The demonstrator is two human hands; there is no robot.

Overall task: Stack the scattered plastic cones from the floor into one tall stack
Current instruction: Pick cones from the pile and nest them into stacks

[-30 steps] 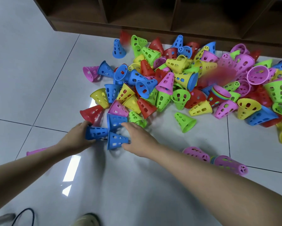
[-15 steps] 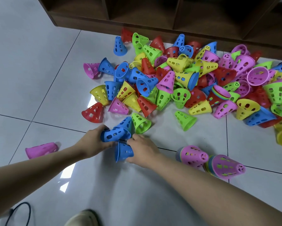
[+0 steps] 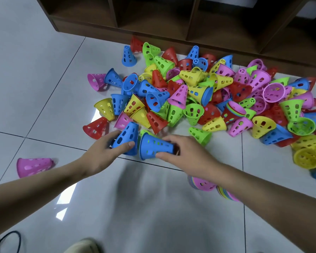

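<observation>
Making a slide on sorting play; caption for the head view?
Left hand and right hand each hold a blue cone beside a multicoloured cone pile.

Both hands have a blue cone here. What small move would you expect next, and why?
Probably nesting the two: the left hand grips a blue cone tilted narrow end up, and the right hand grips another blue cone lying on its side, wide mouth toward the left one. They sit almost touching, so slipping one over the other looks likeliest.
</observation>
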